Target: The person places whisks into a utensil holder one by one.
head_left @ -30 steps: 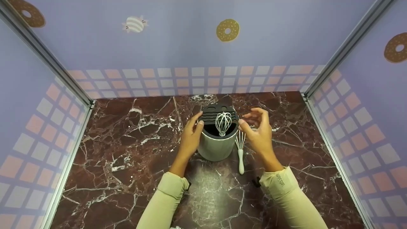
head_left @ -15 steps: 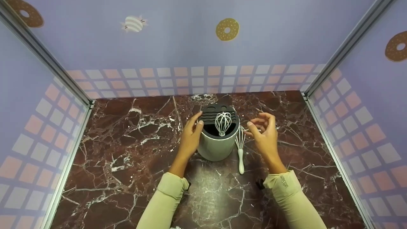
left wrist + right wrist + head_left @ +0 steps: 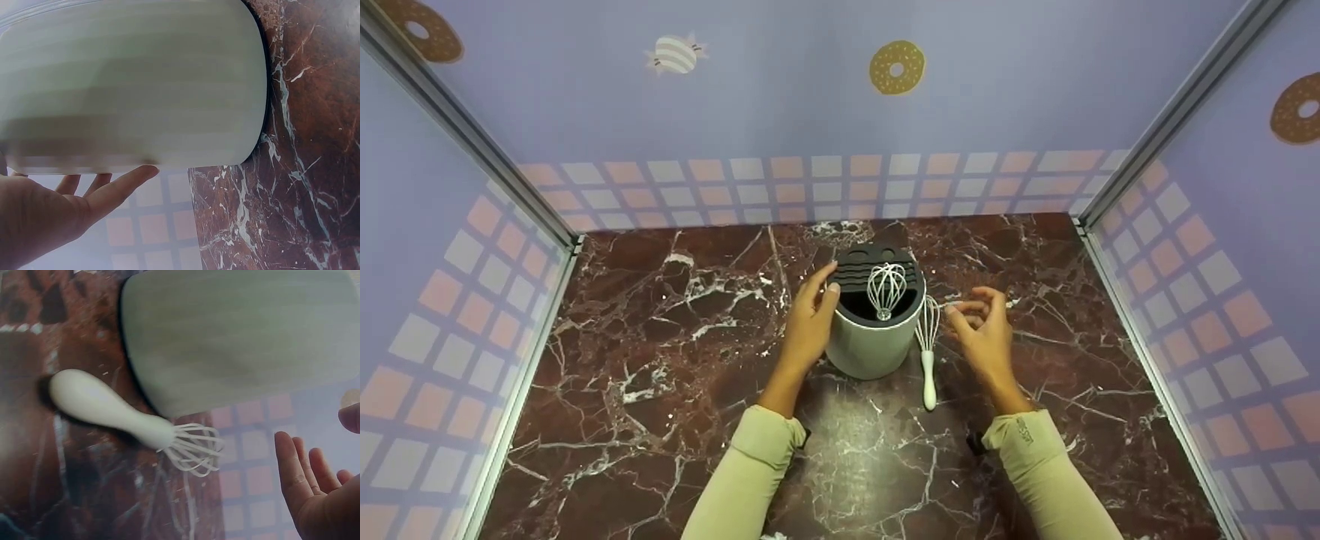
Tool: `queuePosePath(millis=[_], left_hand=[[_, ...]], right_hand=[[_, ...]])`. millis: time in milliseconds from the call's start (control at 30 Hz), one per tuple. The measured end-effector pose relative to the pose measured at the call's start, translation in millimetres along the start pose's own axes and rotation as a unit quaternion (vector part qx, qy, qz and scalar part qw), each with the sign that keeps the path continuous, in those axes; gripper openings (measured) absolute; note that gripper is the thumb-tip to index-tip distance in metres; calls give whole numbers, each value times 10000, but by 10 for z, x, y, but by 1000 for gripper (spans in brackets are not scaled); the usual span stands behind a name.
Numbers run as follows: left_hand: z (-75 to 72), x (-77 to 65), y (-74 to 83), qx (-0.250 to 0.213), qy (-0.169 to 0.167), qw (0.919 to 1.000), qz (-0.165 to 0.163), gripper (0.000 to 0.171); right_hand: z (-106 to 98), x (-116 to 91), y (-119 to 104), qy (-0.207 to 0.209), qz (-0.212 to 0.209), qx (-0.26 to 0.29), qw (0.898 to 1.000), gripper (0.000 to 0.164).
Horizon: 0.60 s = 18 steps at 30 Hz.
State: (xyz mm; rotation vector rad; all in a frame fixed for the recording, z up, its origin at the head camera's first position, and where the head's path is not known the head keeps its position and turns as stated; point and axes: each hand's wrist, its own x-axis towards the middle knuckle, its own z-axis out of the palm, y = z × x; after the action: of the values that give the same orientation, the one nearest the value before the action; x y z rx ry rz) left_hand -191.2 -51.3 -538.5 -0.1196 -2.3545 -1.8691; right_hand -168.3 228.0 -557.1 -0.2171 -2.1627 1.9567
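A pale grey-green utensil holder (image 3: pixel 868 349) with a black slotted top stands upright on the marbled table. Wires up, one whisk (image 3: pixel 886 285) sits in the front opening of the holder, its handle hidden inside. My left hand (image 3: pixel 810 319) rests along the holder's left side; the left wrist view shows extended fingers (image 3: pixel 121 188) against the wall. Just right of the holder, a second whisk (image 3: pixel 928 375) lies on the table, its white handle toward me. Beyond this whisk's right side is my right hand (image 3: pixel 986 334), holding nothing, fingers loosely bent and thumb apart in the right wrist view.
The dark red marbled tabletop (image 3: pixel 675 420) is bounded by a purple back wall (image 3: pixel 780 97) with printed tiles and doughnuts. Side walls stand left (image 3: pixel 442 322) and right (image 3: pixel 1215 300), with metal rails along their edges.
My right hand has moved away from the holder's right rim, to the right and then slightly toward me. The left hand, the holder and both whisks have stayed in place.
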Motion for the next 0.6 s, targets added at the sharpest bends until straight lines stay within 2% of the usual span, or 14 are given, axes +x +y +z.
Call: queuePosePath(millis=[133, 300, 400, 600], left_hand=[[-7, -3, 4, 65, -10, 10000, -36, 45], [-16, -11, 24, 94, -32, 9999, 60, 43], [-21, -16, 35, 120, -32, 9999, 71, 42], [-17, -19, 40, 126, -4, 9999, 25, 41]], right_hand=[[-4, 1, 146, 28, 165, -122, 9998, 56], [-5, -31, 263, 1, 265, -562, 9981, 59], [-5, -46, 328, 42, 336, -832, 9960, 55], [11, -64, 463, 97, 301, -1292, 9911, 54]])
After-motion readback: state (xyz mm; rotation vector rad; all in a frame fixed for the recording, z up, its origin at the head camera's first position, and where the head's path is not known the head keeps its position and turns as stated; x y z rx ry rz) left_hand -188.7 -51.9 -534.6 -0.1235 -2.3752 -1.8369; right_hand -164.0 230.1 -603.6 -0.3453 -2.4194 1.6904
